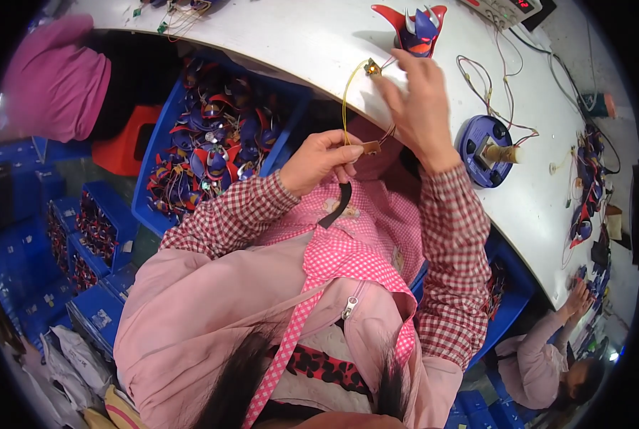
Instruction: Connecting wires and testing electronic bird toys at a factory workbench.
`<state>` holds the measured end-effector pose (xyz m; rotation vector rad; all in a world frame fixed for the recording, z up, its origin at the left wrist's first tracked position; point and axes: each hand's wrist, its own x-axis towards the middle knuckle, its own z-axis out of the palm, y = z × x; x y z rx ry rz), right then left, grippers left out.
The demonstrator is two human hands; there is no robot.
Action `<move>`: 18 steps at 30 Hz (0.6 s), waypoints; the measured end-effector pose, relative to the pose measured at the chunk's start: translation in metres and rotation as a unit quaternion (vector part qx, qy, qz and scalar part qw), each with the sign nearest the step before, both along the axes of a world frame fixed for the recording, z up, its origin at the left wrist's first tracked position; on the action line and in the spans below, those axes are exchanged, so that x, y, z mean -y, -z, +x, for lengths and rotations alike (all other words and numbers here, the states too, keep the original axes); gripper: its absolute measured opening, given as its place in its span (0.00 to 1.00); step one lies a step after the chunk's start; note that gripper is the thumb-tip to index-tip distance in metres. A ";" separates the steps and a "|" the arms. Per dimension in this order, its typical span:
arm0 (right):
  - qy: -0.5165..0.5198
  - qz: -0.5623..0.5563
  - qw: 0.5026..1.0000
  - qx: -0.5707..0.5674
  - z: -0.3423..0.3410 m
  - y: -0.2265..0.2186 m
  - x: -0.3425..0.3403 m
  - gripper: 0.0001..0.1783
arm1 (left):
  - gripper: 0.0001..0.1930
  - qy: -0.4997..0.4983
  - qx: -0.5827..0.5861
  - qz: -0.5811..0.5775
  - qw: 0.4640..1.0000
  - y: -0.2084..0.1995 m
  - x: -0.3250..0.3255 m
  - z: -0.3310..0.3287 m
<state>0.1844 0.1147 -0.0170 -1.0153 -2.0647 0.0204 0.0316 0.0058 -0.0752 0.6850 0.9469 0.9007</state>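
Observation:
My left hand pinches a small brown circuit board just off the table's front edge. A thin yellow wire loops up from it to a smaller circuit board with a lit amber light, at the table's edge. Around that lit board my right hand is curved, thumb close below it and forefinger apart above, beside thin reddish wires. A purple toy figure with pale horns and a red cape stands just beyond the right hand. Below my left hand a black strip hangs over the pink checked apron.
Right of my hand, a round purple toy base with wires lies on the white table. A blue crate full of toy figures stands at left. A power supply sits at the back. Co-workers are at both sides.

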 end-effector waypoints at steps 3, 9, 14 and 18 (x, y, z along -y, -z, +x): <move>-0.044 -0.260 0.952 -0.155 0.015 -0.042 0.048 0.12 | 0.12 -0.015 0.002 0.006 1.000 0.001 -0.002 0.001; -0.156 -0.505 0.839 -0.131 0.044 -0.013 0.133 0.08 | 0.11 0.030 -0.006 -0.004 1.000 -0.002 -0.005 0.001; 0.016 -0.396 0.906 -0.147 0.034 0.020 0.149 0.08 | 0.10 0.028 0.003 0.004 1.000 -0.019 -0.002 0.007; 0.001 -0.392 0.894 -0.216 0.026 0.024 0.151 0.09 | 0.10 0.017 0.000 -0.011 1.000 -0.026 0.001 0.004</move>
